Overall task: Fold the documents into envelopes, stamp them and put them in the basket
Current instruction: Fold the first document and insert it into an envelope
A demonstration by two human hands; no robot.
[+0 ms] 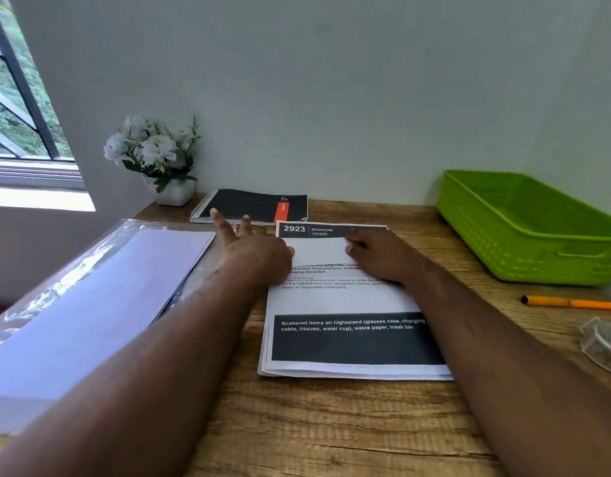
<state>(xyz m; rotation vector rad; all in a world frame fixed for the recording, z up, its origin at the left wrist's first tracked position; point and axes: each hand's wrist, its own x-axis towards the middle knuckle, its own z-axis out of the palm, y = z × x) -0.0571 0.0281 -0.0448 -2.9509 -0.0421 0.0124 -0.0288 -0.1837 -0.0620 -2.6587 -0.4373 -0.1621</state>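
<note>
The document (345, 304) reads "2923 BEDROOM" and "Scattered items on nightstand".

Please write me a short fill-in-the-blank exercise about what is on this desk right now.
1. The basket at the right of the desk is ____ in colour.
2. The large number printed on the top document is ____.
3. The pot of white flowers stands to the ____ of the black notebook.
4. Both the left hand and the right hand rest on the ____.

Missing words: green; 2923; left; document

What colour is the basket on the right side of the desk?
Bright lime green, with a woven-pattern wall. The basket shows clearly in the head view.
</note>
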